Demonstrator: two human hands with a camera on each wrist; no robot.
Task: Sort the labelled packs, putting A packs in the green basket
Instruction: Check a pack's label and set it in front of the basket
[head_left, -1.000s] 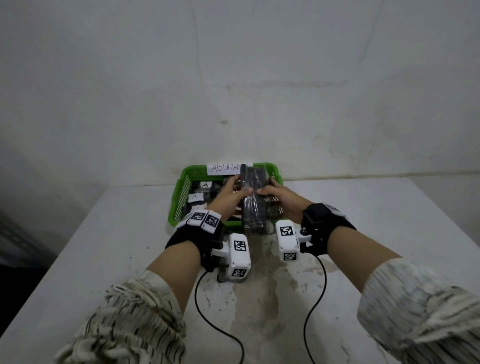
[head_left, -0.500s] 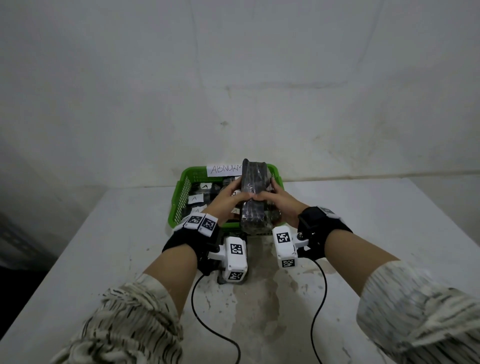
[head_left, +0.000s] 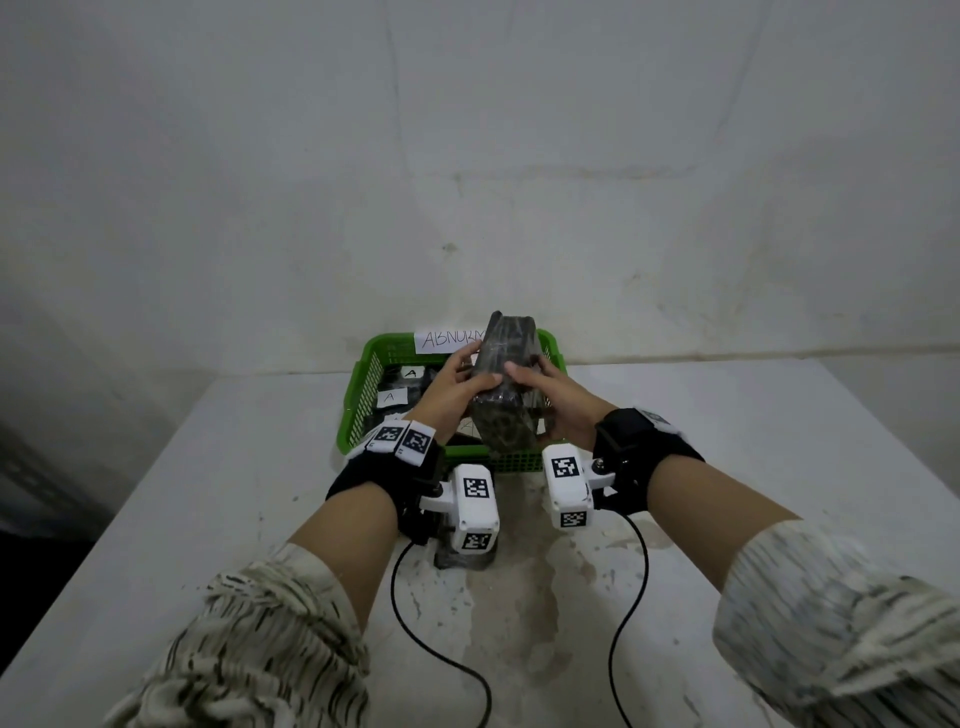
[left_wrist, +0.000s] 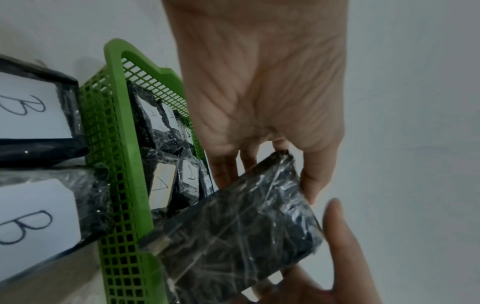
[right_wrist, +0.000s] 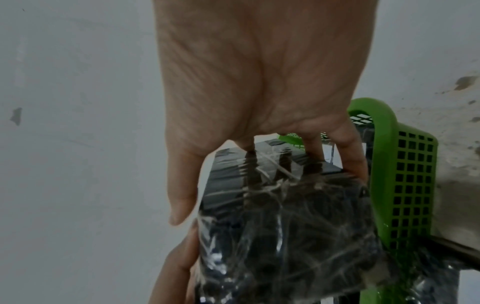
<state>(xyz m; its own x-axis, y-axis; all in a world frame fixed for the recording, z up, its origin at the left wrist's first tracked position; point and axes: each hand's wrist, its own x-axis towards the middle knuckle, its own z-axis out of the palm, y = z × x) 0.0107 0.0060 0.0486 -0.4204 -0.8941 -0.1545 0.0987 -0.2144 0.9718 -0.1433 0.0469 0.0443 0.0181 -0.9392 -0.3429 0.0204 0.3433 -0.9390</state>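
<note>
progress: several packs with a labels already lie inside the green basket, at its left and near parts; by my reading the sorting is well along but not done.
left to do: the held pack is not yet set down in the basket. two b packs sit outside the basket's wall in the left wrist view; they do not belong in this basket.
held pack: a dark, film-wrapped block, raised over the right half of the basket and tilted, far end higher, rising above the far rim. its label is not visible from any view, so i cannot tell its letter.
left hand: clamped on the pack's left side, thumb across the upper face, fingers curled under and behind it.
right hand: clamped on the right side, thumb on the upper face near the other thumb, fingers wrapped down the far side between pack and basket wall.
pack versus fingers: touching both hands, gripped between them, clear of the packs below.
basket sign: a white paper slip on the far rim, partly hidden by the pack.
table: white, stained in the middle; the basket sits at its far edge by the wall.
</note>
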